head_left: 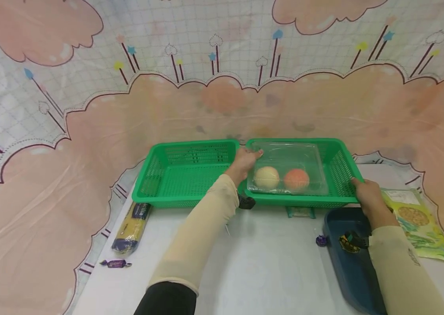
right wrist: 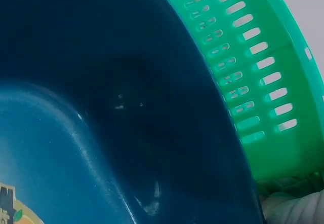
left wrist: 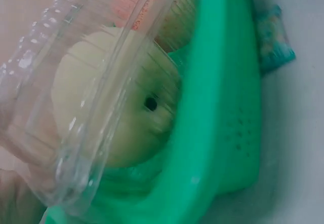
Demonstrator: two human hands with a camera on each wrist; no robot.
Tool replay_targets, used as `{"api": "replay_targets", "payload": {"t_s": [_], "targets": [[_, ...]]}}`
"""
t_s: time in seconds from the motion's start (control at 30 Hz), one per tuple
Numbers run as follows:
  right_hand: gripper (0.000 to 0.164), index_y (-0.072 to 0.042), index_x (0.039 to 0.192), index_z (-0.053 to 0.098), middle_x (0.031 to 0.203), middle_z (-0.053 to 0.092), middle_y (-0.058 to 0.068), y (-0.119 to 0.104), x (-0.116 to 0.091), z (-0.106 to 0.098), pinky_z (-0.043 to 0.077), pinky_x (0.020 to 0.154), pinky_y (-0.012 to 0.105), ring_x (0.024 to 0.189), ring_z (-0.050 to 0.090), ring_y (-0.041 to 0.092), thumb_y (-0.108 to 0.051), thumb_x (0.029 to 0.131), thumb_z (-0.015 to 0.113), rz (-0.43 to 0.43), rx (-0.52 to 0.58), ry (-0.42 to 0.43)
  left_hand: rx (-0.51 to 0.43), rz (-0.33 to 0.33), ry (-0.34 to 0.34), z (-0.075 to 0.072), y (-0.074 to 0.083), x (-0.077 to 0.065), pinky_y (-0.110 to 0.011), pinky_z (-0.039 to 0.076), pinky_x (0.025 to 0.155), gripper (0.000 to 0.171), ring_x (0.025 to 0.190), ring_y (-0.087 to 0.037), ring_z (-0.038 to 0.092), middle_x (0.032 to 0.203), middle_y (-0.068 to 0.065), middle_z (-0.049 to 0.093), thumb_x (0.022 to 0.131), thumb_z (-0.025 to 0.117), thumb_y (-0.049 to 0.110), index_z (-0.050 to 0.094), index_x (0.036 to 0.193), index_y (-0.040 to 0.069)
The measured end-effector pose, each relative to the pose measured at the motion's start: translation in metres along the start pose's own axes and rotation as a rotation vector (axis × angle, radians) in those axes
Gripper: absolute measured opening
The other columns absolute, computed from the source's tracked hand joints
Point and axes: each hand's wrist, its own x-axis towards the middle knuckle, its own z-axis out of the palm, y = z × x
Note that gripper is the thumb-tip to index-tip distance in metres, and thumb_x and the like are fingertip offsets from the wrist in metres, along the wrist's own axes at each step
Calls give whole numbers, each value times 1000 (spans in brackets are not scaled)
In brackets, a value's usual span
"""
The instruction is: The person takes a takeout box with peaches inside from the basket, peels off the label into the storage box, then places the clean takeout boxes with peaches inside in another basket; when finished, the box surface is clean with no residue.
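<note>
In the head view, my left hand (head_left: 243, 165) pinches the left edge of a clear plastic container (head_left: 288, 153), with its thumb over the edge. The container sits tilted in the right green basket (head_left: 292, 201). A pale yellow round fruit (head_left: 267, 177) and an orange-pink one (head_left: 296, 180) show through the plastic. In the left wrist view, the pale fruit (left wrist: 116, 97) has a dark pit and appears behind the container wall. My right hand (head_left: 373, 201) grips the basket's right rim; its fingers are partly hidden. The left green basket (head_left: 190, 175) stands alongside, holding nothing visible.
A blue tray (head_left: 357, 275) stands under the right forearm, with a dark and yellow wrapped item (head_left: 348, 244) in it. Purple candies (head_left: 321, 240), a yellow-and-navy package (head_left: 131, 229), a teal packet (head_left: 300, 212) and a yellow-green bag (head_left: 422, 223) lie on the white table (head_left: 269, 262).
</note>
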Motion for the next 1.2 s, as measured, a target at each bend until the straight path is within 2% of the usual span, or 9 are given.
{"api": "replay_targets", "payload": {"t_s": [0.13, 0.37, 0.53, 0.7, 0.83, 0.9, 0.97, 1.03, 1.2], "targets": [[72, 19, 157, 16, 160, 27, 42, 1, -3, 0, 49, 64, 14, 124, 51, 37, -38, 113, 21, -4, 5, -19, 66, -46, -18, 11, -9, 2, -56, 29, 128, 70, 158, -40, 25, 170, -20, 27, 110, 57, 31, 27, 163, -2], [72, 19, 157, 19, 155, 33, 41, -2, -5, 0, 53, 65, 15, 85, 54, -3, -39, 114, 23, -22, 11, -18, 180, -123, -23, 20, -10, 15, -54, 33, 127, 73, 158, -37, 26, 171, -16, 28, 107, 62, 34, 29, 163, 1], [70, 18, 158, 19, 155, 34, 40, -1, -4, -1, 53, 63, 14, 80, 53, -7, -38, 114, 23, -16, 30, 4, 317, -202, -42, 25, 3, 16, -52, 36, 125, 74, 156, -36, 32, 169, -15, 32, 107, 62, 35, 27, 164, 3], [70, 18, 158, 19, 152, 37, 40, 1, -4, 1, 53, 64, 14, 80, 51, -7, -37, 114, 23, -14, 22, 12, 399, -178, -15, 28, 4, 15, -49, 43, 120, 71, 151, -36, 41, 165, -16, 40, 105, 65, 33, 34, 161, 1], [70, 18, 157, 22, 148, 41, 39, 2, -2, 2, 52, 64, 16, 79, 52, -4, -37, 114, 24, -6, -8, 16, 546, -87, 27, 31, -2, 16, -36, 58, 84, 36, 102, -26, 67, 120, -15, 68, 103, 69, 26, 65, 123, -4], [70, 19, 156, 23, 144, 44, 38, 1, -2, 2, 52, 64, 17, 78, 53, -4, -38, 114, 24, -5, -28, 14, 633, -44, 25, 32, -5, 17, -31, 46, 60, 23, 67, -18, 52, 81, -8, 59, 104, 65, 15, 63, 86, 1], [71, 20, 155, 24, 141, 45, 37, 1, -1, 1, 52, 64, 18, 77, 54, -2, -38, 114, 24, -6, -46, 13, 686, -19, 24, 33, -6, 18, -29, 30, 50, 42, 54, -13, 28, 62, 0, 34, 104, 58, 5, 44, 65, 11], [71, 20, 155, 24, 140, 46, 37, 0, 0, 0, 51, 64, 19, 78, 53, -1, -38, 114, 24, -7, -64, 12, 688, -17, 19, 34, -6, 18, -28, 21, 47, 50, 53, -12, 14, 59, 2, 18, 102, 51, -3, 29, 61, 16], [71, 20, 155, 24, 139, 47, 36, -1, 1, -1, 51, 71, 26, 83, 53, 5, -38, 114, 23, 3, -87, 15, 626, -45, 37, 33, -5, 19, -28, 18, 46, 49, 51, -12, 12, 57, 4, 16, 98, 48, -8, 27, 61, 18]]}}
